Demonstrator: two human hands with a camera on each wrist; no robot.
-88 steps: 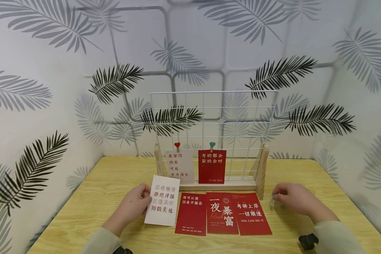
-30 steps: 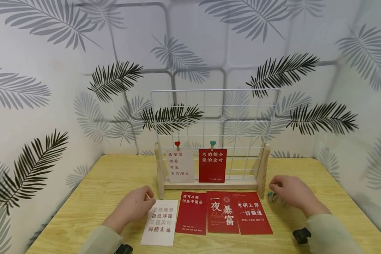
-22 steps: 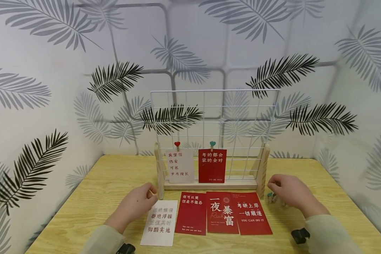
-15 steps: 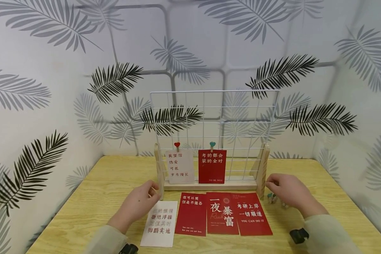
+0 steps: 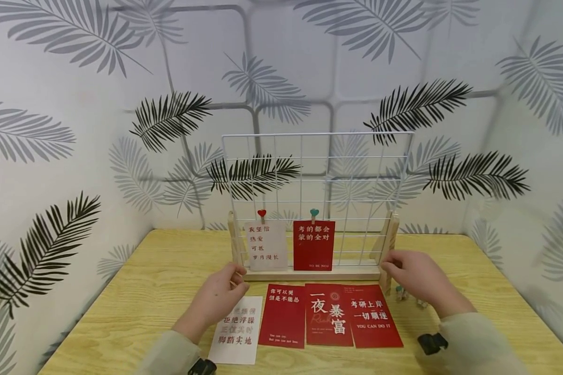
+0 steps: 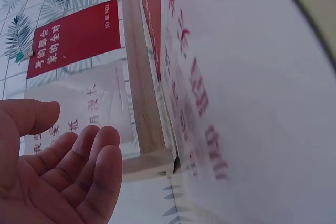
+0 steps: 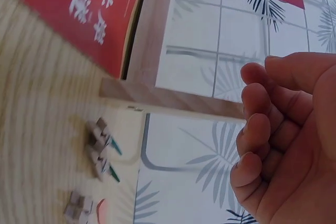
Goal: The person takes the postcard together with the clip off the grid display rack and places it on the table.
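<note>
In the head view my left hand [image 5: 218, 294] hovers over the top of a white card [image 5: 234, 338] that lies on the table. Its fingers are loosely bent, with nothing between them in the left wrist view. My right hand [image 5: 417, 278] is beside the right wooden leg of a wire grid stand [image 5: 309, 275], its fingers relaxed and curled, holding nothing. Near that hand lie several small wooden clothespins [image 7: 100, 148] with heart ends. A white card [image 5: 267, 247] hangs from a red heart clothespin [image 5: 261, 214], and a red card [image 5: 313, 247] from a teal one [image 5: 314, 213].
Three red cards lie in a row before the stand: a left one [image 5: 282, 317], a middle one [image 5: 326, 333] and a right one [image 5: 375, 328]. Leaf-patterned wall covering [image 5: 281, 78] surrounds the wooden-look table [image 5: 169, 260].
The left hand laid the white card down and let go of it. The right hand released a teal clothespin beside the others. Both hands then moved inward, closer to the stand.
</note>
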